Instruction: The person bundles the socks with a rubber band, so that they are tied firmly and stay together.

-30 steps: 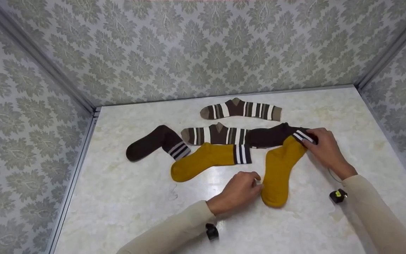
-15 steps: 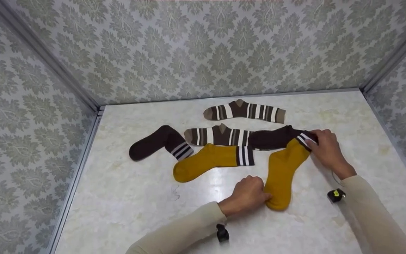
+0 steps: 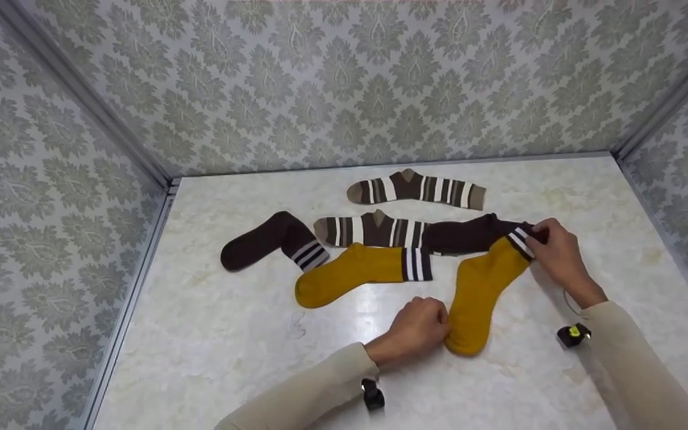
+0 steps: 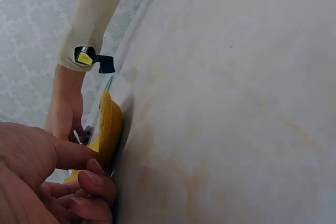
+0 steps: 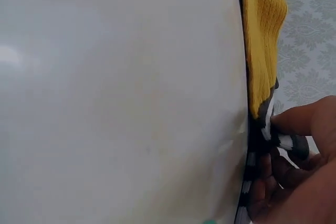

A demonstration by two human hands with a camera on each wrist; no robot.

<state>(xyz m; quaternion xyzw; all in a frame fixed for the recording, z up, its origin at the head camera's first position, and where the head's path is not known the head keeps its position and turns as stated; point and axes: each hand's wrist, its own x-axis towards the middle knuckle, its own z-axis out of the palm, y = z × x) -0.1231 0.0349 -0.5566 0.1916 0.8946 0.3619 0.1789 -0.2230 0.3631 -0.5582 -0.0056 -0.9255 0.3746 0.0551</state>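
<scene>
On the right of the bench [image 3: 200, 346], the left hand [image 3: 417, 326] pinches a yellow sock [image 3: 474, 298] near its toe, the right hand [image 3: 561, 251] its striped cuff [image 3: 521, 242], where pulling could drag the dark sock [image 3: 458, 236] beneath.

Small enclosed booth, perhaps lab or studio: leaf-patterned panels [image 3: 332, 77], grey metal corner rails [image 3: 84, 98], marbled tabletop [image 3: 218, 334].

left hand [image 3: 418, 326] low and curled, right hand [image 3: 561, 254] farther forward, pinching
</scene>
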